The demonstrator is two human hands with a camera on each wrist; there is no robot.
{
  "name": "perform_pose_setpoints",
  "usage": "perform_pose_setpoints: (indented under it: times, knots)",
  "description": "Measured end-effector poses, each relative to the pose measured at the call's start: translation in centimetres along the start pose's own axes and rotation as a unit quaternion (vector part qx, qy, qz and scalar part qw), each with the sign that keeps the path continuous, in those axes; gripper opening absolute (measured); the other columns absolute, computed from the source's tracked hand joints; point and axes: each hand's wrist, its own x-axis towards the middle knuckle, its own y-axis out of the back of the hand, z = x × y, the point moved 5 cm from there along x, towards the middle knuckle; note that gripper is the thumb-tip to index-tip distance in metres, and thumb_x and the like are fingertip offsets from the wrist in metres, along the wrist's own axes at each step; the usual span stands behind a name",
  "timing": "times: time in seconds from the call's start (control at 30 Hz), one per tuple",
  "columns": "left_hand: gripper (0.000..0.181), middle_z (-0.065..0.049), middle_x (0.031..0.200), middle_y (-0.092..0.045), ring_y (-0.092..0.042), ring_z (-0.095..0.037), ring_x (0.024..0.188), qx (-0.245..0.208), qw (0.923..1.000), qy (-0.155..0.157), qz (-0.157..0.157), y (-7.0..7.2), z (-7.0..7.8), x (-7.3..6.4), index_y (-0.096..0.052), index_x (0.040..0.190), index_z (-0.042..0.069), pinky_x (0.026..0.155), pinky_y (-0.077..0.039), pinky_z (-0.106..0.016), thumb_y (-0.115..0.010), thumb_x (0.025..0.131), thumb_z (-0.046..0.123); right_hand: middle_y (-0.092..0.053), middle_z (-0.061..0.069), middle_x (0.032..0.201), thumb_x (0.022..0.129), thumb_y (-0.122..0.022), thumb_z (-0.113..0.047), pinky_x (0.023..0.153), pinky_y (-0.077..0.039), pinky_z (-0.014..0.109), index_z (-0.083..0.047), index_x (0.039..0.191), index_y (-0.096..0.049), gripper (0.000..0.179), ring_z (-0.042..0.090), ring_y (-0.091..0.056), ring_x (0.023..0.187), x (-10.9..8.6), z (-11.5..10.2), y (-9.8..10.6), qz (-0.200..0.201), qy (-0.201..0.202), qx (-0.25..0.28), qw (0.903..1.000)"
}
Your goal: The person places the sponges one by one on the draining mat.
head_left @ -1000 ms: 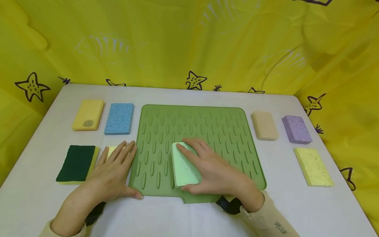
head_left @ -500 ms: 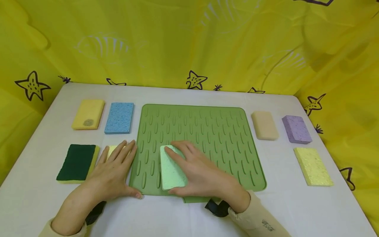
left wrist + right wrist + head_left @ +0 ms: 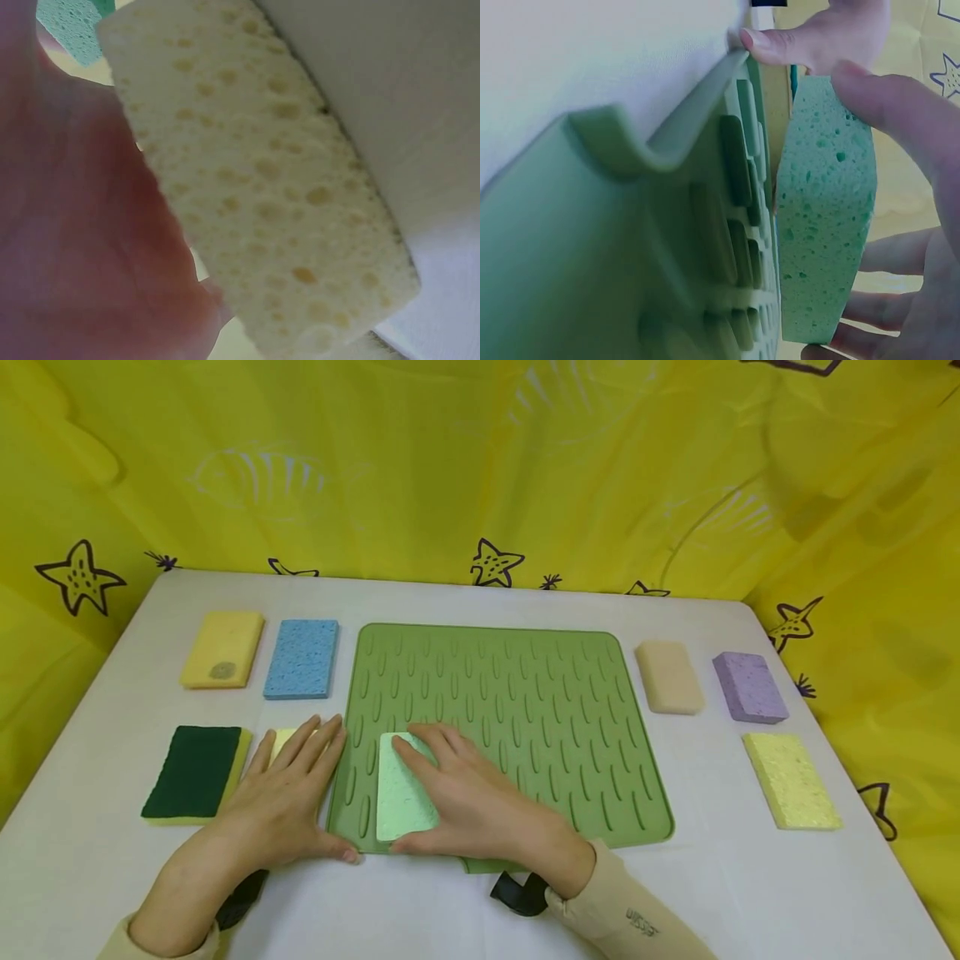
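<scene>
My right hand [image 3: 472, 802] holds a mint green sponge [image 3: 401, 789] between thumb and fingers, over the front left part of a green ribbed drying mat [image 3: 525, 693]. The right wrist view shows the porous edge of this sponge [image 3: 821, 210] right at the mat's ribs. My left hand [image 3: 281, 802] lies palm down with fingers spread along the mat's left edge, its thumb at the front left corner. It covers most of a pale yellow sponge [image 3: 283, 740], whose porous side fills much of the left wrist view.
Left of the mat lie a yellow sponge [image 3: 222, 647], a blue sponge [image 3: 302, 658] and a scrub sponge [image 3: 193, 772] with a dark green top. On the right are a beige sponge [image 3: 670, 677], a purple sponge [image 3: 750, 687] and a yellow sponge [image 3: 792, 781]. A yellow curtain [image 3: 420, 468] hangs behind.
My right hand has slid left over the mat with the mint green sponge, from near its middle toward my left hand. The left hand has stayed in place.
</scene>
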Motion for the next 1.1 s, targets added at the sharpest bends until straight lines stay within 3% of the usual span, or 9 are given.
perform_pose_setpoints:
  times: [0.33, 0.67, 0.93, 1.1]
  knots:
    - [0.144, -0.015, 0.166, -0.016, -0.013, -0.039, 0.152, 0.009, 0.9999, -0.001, 0.003, 0.0, 0.1, 0.1, -0.020, 0.158, 0.003, 0.116, -0.010, -0.071, -0.073, 0.052, 0.085, -0.033, 0.015, 0.157, 0.076, -0.073, -0.067, 0.115, -0.041, 0.042, -0.008, 0.153, -0.036, 0.105, 0.028, -0.035, 0.143, 1.3, -1.0, -0.8, 0.008, -0.014, -0.029, 0.9994]
    - [0.146, -0.016, 0.166, -0.017, -0.014, -0.039, 0.152, 0.008, 1.0000, -0.001, 0.005, 0.0, 0.2, 0.0, -0.019, 0.158, 0.003, 0.116, -0.010, -0.070, -0.070, 0.051, 0.088, -0.032, 0.016, 0.157, 0.076, -0.071, -0.070, 0.117, -0.037, 0.043, -0.007, 0.153, -0.036, 0.105, 0.029, -0.034, 0.144, 2.3, -1.6, -1.8, 0.009, -0.012, -0.050, 0.9986]
    - [0.149, -0.016, 0.165, -0.018, -0.014, -0.038, 0.152, 0.011, 0.9999, -0.002, 0.002, -0.1, 0.0, 0.0, -0.020, 0.157, 0.002, 0.117, -0.011, -0.069, -0.068, 0.047, 0.090, -0.023, 0.018, 0.161, 0.079, -0.074, -0.056, 0.119, -0.035, 0.042, -0.007, 0.155, -0.030, 0.101, 0.031, -0.026, 0.149, 2.0, -1.4, -2.1, -0.008, 0.008, -0.039, 0.9992]
    - [0.148, -0.015, 0.166, -0.017, -0.014, -0.038, 0.152, 0.011, 0.9999, -0.001, 0.001, -0.1, 0.0, 0.0, -0.019, 0.158, 0.002, 0.117, -0.011, -0.069, -0.070, 0.049, 0.088, -0.023, 0.016, 0.162, 0.080, -0.073, -0.058, 0.119, -0.036, 0.041, -0.009, 0.155, -0.032, 0.099, 0.030, -0.025, 0.150, 2.2, -1.5, -2.1, -0.013, 0.006, -0.034, 0.9993]
